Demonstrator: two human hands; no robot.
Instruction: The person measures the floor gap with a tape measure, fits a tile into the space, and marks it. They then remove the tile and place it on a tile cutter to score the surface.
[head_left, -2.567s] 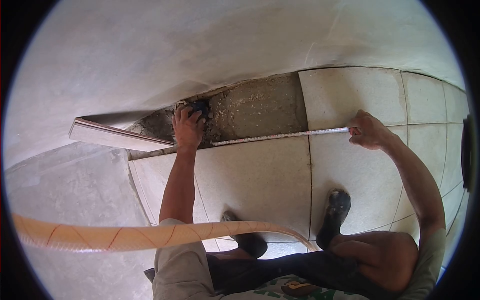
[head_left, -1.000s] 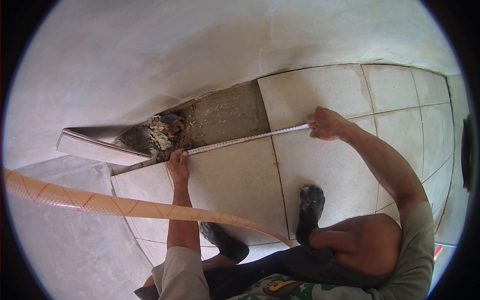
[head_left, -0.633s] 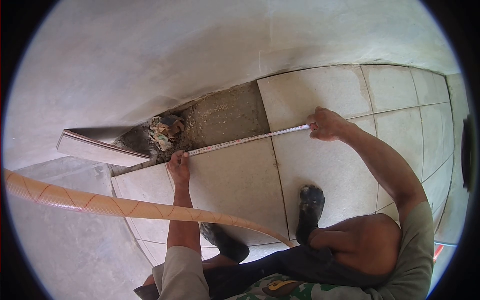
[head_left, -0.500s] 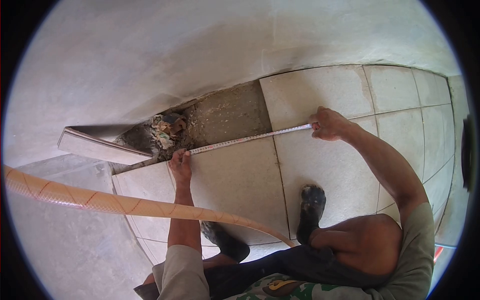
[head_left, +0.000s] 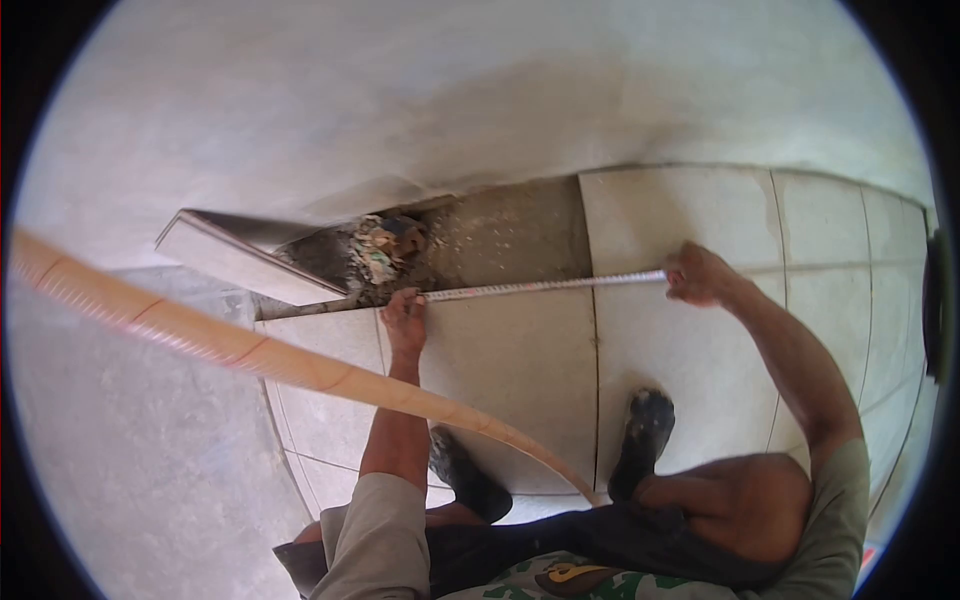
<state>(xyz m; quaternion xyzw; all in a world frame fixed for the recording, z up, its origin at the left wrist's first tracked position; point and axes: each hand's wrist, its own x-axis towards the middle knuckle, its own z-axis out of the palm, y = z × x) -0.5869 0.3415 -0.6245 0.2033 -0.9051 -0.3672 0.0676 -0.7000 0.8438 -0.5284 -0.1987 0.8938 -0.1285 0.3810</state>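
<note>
We look down on a pale tiled floor [head_left: 690, 350] that meets a grey, bare-plastered wall [head_left: 480, 90] along a curving line. Large off-white tiles cover the right and middle, with thin dark joints between them. Beside the wall, we see a bare patch [head_left: 510, 235] of grey-brown bedding, rough and flecked with pale crumbs; a full tile [head_left: 690, 225] borders it on the right. At its left part sits a crumpled heap of debris [head_left: 385, 245] in brown and pale scraps. Farther left, a loose tile piece [head_left: 250, 262] stands tilted near the wall, and beyond the tiling we find smooth grey concrete [head_left: 120, 400].

The tape measure [head_left: 545, 285] stretches between the 2 hands, along the near edge of the bare patch and over the tiles to its right. We cannot tell whether its blade touches them. The left hand [head_left: 403, 318] pinches the left end in its fingers, just below the debris; the right hand [head_left: 700, 273] has its fingers curled around the right end.

Closer to us, a ribbed orange-tan hose [head_left: 300, 362] with red lines slants across the view, above the left forearm. We see 2 dark boots [head_left: 650, 420] on the tiles.
</note>
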